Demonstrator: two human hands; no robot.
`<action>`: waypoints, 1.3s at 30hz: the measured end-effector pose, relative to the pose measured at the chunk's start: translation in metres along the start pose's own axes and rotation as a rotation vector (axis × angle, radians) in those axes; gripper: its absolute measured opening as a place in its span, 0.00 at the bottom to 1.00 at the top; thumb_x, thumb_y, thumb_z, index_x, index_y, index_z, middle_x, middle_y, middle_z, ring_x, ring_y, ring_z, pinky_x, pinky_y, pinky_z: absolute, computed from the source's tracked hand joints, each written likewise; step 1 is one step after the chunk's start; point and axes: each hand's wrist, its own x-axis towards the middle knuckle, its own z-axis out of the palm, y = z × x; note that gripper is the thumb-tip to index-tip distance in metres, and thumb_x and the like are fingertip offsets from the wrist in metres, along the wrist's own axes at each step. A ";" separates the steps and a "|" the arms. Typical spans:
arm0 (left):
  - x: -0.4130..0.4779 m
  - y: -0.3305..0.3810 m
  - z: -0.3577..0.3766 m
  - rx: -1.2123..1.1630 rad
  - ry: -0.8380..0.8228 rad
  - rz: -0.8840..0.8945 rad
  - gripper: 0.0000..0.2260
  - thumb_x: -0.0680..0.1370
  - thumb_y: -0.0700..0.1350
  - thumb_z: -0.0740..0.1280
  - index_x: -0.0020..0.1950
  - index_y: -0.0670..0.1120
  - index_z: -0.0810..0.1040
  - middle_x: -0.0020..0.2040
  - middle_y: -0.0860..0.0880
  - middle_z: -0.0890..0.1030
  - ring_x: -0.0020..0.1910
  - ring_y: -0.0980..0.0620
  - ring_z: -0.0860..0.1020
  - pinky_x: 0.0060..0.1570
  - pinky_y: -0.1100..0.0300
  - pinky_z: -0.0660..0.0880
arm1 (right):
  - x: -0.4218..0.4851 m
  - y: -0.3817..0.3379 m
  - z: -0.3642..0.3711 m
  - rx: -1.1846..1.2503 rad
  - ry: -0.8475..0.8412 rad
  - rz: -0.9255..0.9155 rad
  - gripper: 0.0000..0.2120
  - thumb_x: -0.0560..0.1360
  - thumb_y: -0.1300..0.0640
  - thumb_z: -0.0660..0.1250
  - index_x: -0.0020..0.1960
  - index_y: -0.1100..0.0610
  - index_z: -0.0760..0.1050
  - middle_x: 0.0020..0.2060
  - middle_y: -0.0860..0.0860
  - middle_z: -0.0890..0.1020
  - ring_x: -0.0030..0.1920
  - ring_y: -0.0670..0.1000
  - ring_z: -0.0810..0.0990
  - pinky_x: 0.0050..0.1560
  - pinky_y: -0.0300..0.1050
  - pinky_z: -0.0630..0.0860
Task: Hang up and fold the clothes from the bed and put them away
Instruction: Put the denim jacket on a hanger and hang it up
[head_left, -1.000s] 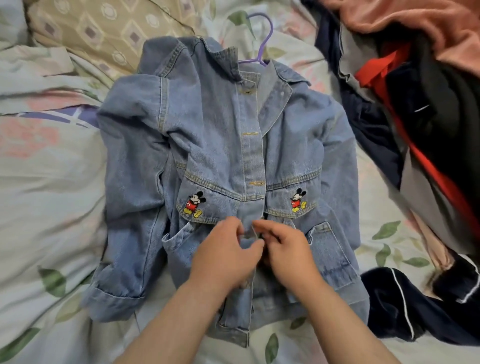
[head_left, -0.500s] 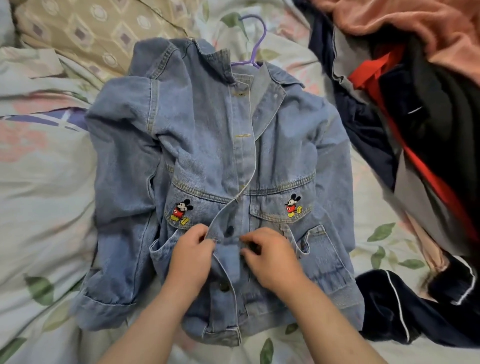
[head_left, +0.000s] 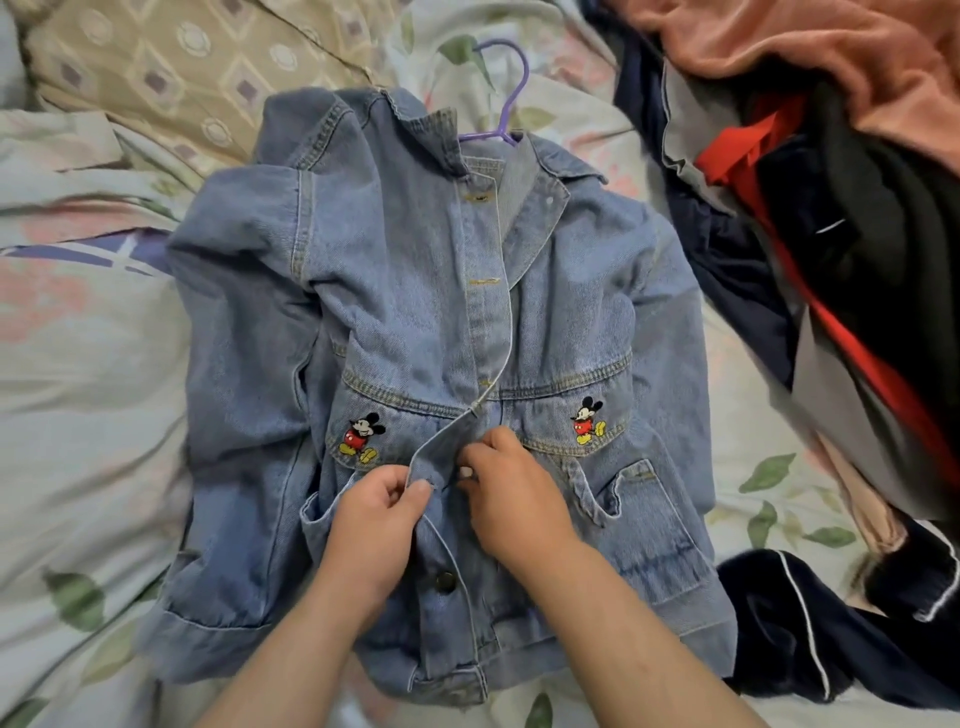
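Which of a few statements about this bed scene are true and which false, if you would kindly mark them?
1. The hook of a purple plastic hanger sticks out above the collar of the blue denim jacket. True.
2. The left hand pinches the jacket's front edge. True.
3. The jacket's front is closed all the way down. False: it gapes at the hands.
4. The right hand rests on the heap of dark clothes. False: it is on the jacket's front.

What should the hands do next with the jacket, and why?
Probably join the two front edges and fasten them. The left hand pinches the flap edge of the denim jacket, the right hand pinches the fabric beside it, and the front gapes between them.
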 end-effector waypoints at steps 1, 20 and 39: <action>0.000 0.000 -0.001 0.004 -0.013 0.000 0.08 0.80 0.39 0.66 0.43 0.46 0.82 0.40 0.44 0.85 0.40 0.44 0.81 0.50 0.43 0.78 | -0.001 0.001 -0.002 0.024 -0.005 -0.014 0.05 0.80 0.56 0.62 0.52 0.54 0.76 0.49 0.48 0.70 0.48 0.56 0.77 0.43 0.50 0.73; -0.010 0.014 0.015 -0.313 -0.126 -0.080 0.18 0.78 0.34 0.61 0.35 0.47 0.85 0.32 0.47 0.82 0.31 0.55 0.78 0.29 0.63 0.74 | -0.023 0.002 -0.019 0.504 0.194 0.058 0.18 0.70 0.64 0.76 0.40 0.41 0.77 0.35 0.34 0.80 0.37 0.39 0.77 0.41 0.28 0.71; -0.017 0.003 0.038 0.346 0.154 0.312 0.10 0.70 0.39 0.74 0.33 0.49 0.76 0.32 0.52 0.77 0.34 0.55 0.75 0.37 0.57 0.74 | -0.018 0.003 -0.014 1.043 0.001 0.469 0.15 0.75 0.62 0.72 0.31 0.53 0.78 0.27 0.48 0.76 0.33 0.48 0.74 0.39 0.45 0.75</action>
